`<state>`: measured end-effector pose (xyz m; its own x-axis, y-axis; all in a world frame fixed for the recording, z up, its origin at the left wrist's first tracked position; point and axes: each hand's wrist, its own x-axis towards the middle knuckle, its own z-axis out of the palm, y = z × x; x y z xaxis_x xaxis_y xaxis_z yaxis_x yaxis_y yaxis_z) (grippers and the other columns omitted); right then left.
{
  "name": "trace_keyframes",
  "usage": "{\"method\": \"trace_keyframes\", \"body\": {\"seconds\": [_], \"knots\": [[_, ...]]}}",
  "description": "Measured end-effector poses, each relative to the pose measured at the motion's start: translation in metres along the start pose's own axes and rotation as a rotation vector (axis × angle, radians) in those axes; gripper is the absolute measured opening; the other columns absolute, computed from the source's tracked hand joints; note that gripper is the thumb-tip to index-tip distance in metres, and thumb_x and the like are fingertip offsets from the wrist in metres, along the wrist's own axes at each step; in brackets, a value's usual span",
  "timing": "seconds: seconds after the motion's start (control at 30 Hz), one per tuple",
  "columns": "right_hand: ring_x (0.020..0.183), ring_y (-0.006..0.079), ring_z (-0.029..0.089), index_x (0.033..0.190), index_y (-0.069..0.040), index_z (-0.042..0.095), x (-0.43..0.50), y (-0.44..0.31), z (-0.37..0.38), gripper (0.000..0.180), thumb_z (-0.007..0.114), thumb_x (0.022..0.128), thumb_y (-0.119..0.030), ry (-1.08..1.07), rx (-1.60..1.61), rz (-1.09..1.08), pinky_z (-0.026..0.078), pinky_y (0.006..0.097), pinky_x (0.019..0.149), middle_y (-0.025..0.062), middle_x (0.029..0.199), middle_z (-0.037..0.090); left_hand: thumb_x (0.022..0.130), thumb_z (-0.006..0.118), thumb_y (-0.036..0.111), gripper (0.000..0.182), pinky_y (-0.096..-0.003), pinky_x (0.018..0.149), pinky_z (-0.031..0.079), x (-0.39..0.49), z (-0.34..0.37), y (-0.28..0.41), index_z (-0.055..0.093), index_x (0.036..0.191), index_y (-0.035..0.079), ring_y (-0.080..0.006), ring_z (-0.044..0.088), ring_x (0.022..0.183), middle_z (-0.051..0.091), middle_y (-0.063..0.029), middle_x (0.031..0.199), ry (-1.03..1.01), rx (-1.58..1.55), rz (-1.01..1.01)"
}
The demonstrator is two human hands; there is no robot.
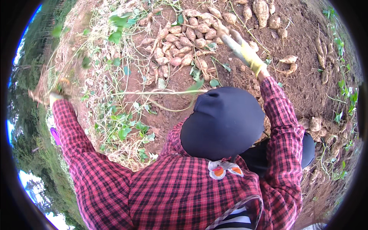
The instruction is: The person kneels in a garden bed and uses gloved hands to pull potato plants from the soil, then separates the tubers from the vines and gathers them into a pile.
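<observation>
Out at the far left, my left hand (55,97), in a pale glove, grips a blurred clump of sweet potato vine (61,86) with trailing stems and leaves. The fingers themselves are partly hidden by the clump and blur. My right hand (241,49), in a dirty white and yellow glove, reaches forward with its fingers apart. It hovers at the right edge of a heap of soil-dusted sweet potatoes (185,42); whether the fingertips touch any is not clear. A long loose stem (161,92) stretches across in front of my dark-clad knee (222,123).
More sweet potatoes (261,13) lie at the upper right, with a pair (288,59) below them and a cluster (322,53) farther right. Cut vines and leaves (123,126) cover the left ground. Bare reddish soil (166,115) shows in the middle. Another dark knee (307,151) is right.
</observation>
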<state>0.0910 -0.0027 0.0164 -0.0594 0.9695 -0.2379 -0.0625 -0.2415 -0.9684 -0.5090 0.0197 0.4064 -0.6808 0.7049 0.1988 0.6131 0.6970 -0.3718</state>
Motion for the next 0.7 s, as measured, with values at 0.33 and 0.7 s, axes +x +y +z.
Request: {"method": "trace_keyframes", "body": {"seconds": [0.33,0.7], "knots": [[0.113,0.0297,0.058,0.133,-0.014,0.054,0.004,0.003,-0.049,0.061,0.063,0.089,-0.055,0.438,-1.303,-0.425,0.052,0.0456,0.086,0.0107,0.121,0.06,0.081,0.078,0.022,0.048,-0.0364,0.091,0.055,-0.06,0.202,-0.232,0.065,0.12,-0.002,-0.0225,0.068,0.105,0.071,-0.017,0.113,-0.345,0.189,-0.358],[0.115,0.0342,0.06,0.139,-0.019,0.053,-0.011,0.052,-0.053,0.06,0.074,0.084,-0.033,0.333,-1.163,-0.134,0.052,0.0436,0.095,0.0135,0.134,0.054,0.092,0.06,0.045,0.051,-0.0398,0.095,0.05,-0.081,0.23,0.08,0.069,0.116,0.001,-0.0267,0.067,0.106,0.071,-0.0165,0.114,-0.44,-0.435,0.421]]}}
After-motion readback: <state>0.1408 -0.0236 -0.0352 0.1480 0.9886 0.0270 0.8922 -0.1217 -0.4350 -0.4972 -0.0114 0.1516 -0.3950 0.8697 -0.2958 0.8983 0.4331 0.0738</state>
